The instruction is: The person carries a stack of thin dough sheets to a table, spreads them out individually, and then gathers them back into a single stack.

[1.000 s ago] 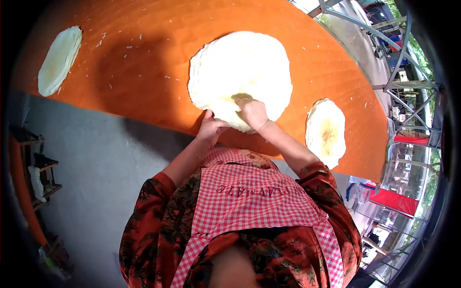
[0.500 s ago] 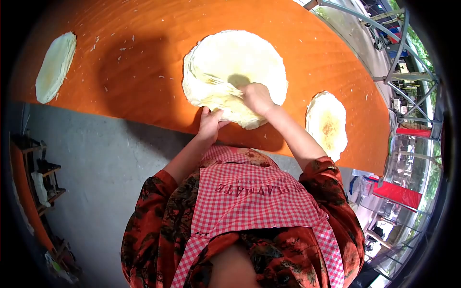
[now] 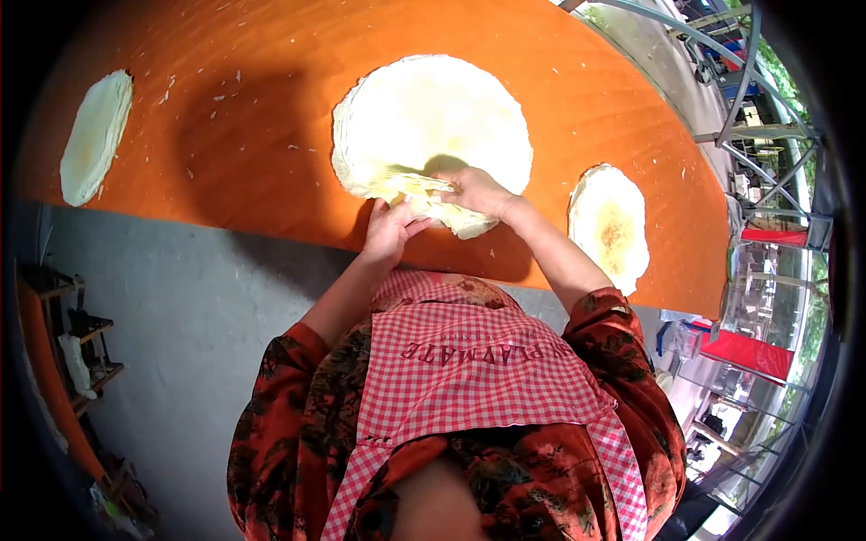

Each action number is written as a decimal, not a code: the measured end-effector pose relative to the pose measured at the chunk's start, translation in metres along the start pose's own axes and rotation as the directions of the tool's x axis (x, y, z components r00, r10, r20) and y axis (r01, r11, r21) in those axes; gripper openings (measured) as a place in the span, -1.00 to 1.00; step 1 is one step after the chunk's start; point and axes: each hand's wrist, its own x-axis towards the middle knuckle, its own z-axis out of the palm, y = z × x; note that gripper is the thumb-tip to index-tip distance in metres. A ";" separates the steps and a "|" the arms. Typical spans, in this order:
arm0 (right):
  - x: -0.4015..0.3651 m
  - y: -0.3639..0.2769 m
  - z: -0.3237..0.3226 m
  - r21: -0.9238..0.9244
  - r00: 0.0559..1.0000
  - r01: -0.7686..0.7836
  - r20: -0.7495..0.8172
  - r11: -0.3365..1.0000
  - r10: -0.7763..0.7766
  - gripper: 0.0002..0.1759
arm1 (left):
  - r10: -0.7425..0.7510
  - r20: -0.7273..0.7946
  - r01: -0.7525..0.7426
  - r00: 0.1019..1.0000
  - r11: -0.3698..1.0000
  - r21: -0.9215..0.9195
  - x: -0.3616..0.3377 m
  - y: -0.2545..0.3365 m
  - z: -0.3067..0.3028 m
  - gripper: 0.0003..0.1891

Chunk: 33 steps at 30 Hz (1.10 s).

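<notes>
By the table edge, both hands hold the flatbread's folded rim.

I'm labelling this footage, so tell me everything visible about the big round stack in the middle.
The round stack is pale cream, dough-like and thin-layered, with ragged edges. It lies flat on the orange tabletop, its near edge rumpled and partly folded. The right hand grips that fold; the left hand touches the near edge. Glare hides surface detail.

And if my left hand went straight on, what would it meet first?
Your left hand would first meet the folded near edge of the big flatbread stack, which it already seems to touch, though depth is unclear.
</notes>
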 end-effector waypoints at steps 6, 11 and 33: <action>0.001 0.000 0.000 -0.048 1.000 0.022 -0.007 0.999 -0.022 -0.55 | -0.014 0.072 0.020 0.997 0.996 -0.082 -0.001 0.005 0.001 -0.56; 0.002 0.002 0.003 -0.026 1.000 0.006 -0.029 1.000 -0.007 -0.51 | 0.009 0.087 -0.005 0.996 0.999 -0.041 -0.001 0.007 0.001 -0.57; 0.002 -0.018 0.039 -0.318 0.908 -0.027 -0.404 0.948 -0.110 -0.71 | -0.001 -0.183 0.025 0.983 0.991 0.131 0.010 -0.001 0.004 -0.55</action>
